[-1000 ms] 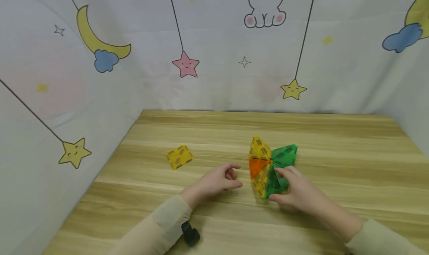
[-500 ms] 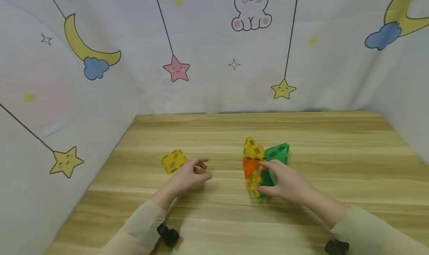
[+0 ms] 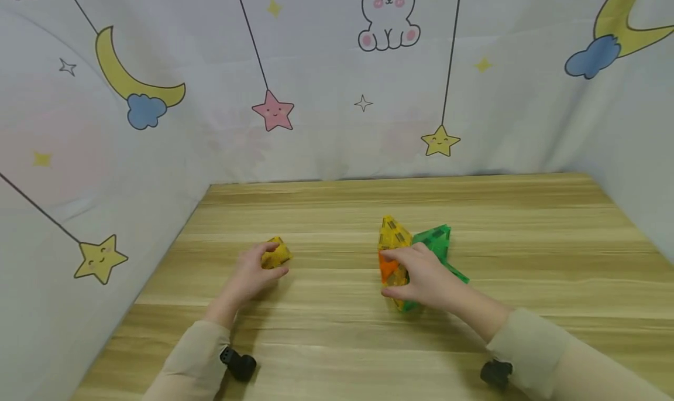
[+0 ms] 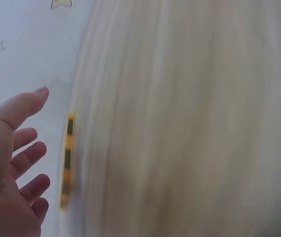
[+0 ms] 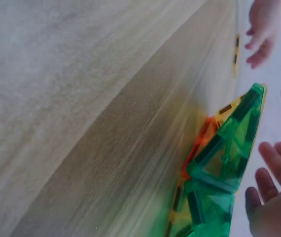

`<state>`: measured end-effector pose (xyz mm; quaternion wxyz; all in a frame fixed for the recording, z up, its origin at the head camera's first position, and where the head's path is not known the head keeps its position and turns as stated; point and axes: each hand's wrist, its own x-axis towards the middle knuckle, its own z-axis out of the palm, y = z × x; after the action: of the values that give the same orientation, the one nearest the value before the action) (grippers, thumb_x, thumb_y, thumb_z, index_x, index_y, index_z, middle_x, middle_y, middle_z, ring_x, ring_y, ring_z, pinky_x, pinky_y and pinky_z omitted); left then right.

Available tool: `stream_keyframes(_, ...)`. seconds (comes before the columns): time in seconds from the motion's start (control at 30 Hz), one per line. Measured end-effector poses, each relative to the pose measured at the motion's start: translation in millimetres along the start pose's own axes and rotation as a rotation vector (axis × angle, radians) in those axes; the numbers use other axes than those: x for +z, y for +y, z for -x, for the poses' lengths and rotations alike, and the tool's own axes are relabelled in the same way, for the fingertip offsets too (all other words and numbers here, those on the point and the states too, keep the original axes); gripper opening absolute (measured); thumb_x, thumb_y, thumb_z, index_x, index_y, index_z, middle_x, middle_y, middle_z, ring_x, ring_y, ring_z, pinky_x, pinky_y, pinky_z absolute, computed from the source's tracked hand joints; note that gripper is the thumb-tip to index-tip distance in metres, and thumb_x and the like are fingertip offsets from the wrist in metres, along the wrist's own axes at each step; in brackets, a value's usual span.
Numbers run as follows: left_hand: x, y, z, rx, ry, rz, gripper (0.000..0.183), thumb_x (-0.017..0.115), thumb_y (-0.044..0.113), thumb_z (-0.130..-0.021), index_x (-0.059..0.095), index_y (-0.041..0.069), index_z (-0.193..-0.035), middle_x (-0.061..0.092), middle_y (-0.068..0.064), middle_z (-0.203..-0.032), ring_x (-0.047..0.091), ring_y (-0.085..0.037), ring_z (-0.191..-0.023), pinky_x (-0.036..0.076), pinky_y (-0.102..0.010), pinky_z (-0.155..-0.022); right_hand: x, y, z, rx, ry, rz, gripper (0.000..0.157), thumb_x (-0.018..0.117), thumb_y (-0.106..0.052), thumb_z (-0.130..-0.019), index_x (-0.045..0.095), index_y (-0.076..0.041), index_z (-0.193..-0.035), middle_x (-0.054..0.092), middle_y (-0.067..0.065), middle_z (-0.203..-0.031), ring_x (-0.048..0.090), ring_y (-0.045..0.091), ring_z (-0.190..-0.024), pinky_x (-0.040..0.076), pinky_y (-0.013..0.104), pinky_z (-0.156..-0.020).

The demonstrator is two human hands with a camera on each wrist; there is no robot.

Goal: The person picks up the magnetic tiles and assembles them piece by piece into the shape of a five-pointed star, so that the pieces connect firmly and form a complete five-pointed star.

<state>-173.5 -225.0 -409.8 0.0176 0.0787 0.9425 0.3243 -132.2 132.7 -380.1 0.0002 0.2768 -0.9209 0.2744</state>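
Note:
In the head view, a yellow translucent magnetic tile lies flat at the left of the table. My left hand hovers right over it, thumb and fingers spread; the left wrist view has the tile edge-on beyond the fingertips. To the right stands a joined cluster of magnetic tiles, with yellow triangles, an orange triangle and green tiles. My right hand overlaps the cluster's front; in the right wrist view its loosely bent fingers sit beside the green tiles, nothing gripped.
The wood-grain table runs back to a white cloth printed with stars, moons and a bear. More cloth hangs at both sides. Small black cameras sit at the left cuff and the right cuff.
My left hand has moved left, from beside the cluster to over the yellow tile. My right hand has shifted slightly left across the cluster's front. The head view has turned a little right.

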Motion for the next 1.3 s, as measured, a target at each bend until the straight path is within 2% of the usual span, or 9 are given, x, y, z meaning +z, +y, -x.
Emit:
stream_keyframes(0.17, -9.1, -16.9, 0.4, -0.048, 0.033, -0.139, 0.065, 0.070, 0.032, -0.083, 0.045, 0.003, -0.136, 0.042, -0.025, -0.136, 0.033, -0.049, -0.122, 0.025, -0.061, -0.097, -0.2, 0, -1, 0.002, -0.011, 0.001, 0.062, 0.076, -0.035, -0.077, 0.055, -0.005, -0.128, 0.059, 0.006, -0.122, 0.044, 0.025, -0.102, 0.038, 0.042, -0.084)
stream_keyframes(0.33, -13.0, -25.7, 1.5, -0.098, -0.004, -0.163, 0.066, 0.067, 0.035, -0.086, 0.041, 0.007, -0.139, 0.037, -0.024, -0.140, 0.029, -0.051, -0.123, 0.020, -0.066, -0.094, -0.1, 1, -2, -0.004, -0.011, -0.002, 0.062, 0.076, -0.034, -0.077, 0.055, -0.006, -0.128, 0.059, 0.005, -0.122, 0.043, 0.024, -0.101, 0.037, 0.041, -0.083)
stream_keyframes(0.5, -13.6, -28.3, 2.5, -0.106, -0.026, -0.173, 0.064, 0.065, 0.037, -0.087, 0.041, 0.008, -0.140, 0.036, -0.023, -0.141, 0.029, -0.050, -0.122, 0.020, -0.067, -0.091, 0.8, 3, -2, -0.013, -0.009, -0.001, 0.062, 0.076, -0.034, -0.078, 0.055, -0.007, -0.129, 0.059, 0.003, -0.123, 0.043, 0.025, -0.103, 0.037, 0.041, -0.084)
stream_keyframes(0.73, -9.0, -22.0, 7.1, -0.066, -0.060, -0.195, 0.063, 0.066, 0.042, -0.085, 0.047, 0.010, -0.136, 0.043, -0.019, -0.137, 0.033, -0.047, -0.120, 0.024, -0.065, -0.089, 1.1, 4, -2, -0.024, -0.007, 0.009, 0.063, 0.076, -0.035, -0.077, 0.055, -0.006, -0.129, 0.059, 0.003, -0.123, 0.044, 0.025, -0.104, 0.038, 0.041, -0.084)
stream_keyframes(0.93, -3.1, -13.0, 11.0, -0.024, -0.057, -0.191, 0.058, 0.069, 0.040, -0.083, 0.053, 0.012, -0.131, 0.047, -0.015, -0.133, 0.038, -0.042, -0.116, 0.027, -0.059, -0.085, 3.4, 4, -4, -0.034, -0.011, 0.009, 0.063, 0.076, -0.036, -0.077, 0.055, -0.006, -0.129, 0.059, 0.004, -0.123, 0.044, 0.024, -0.101, 0.038, 0.039, -0.081)
stream_keyframes(1.3, 7.1, -4.1, 17.4, -0.012, -0.060, -0.169, 0.055, 0.071, 0.043, -0.081, 0.056, 0.017, -0.127, 0.048, -0.011, -0.133, 0.039, -0.038, -0.114, 0.026, -0.053, -0.085, 6.2, 2, -7, -0.076, -0.016, 0.016, 0.066, 0.076, -0.036, -0.078, 0.053, -0.004, -0.130, 0.060, 0.005, -0.123, 0.049, 0.023, -0.107, 0.036, 0.040, -0.086)
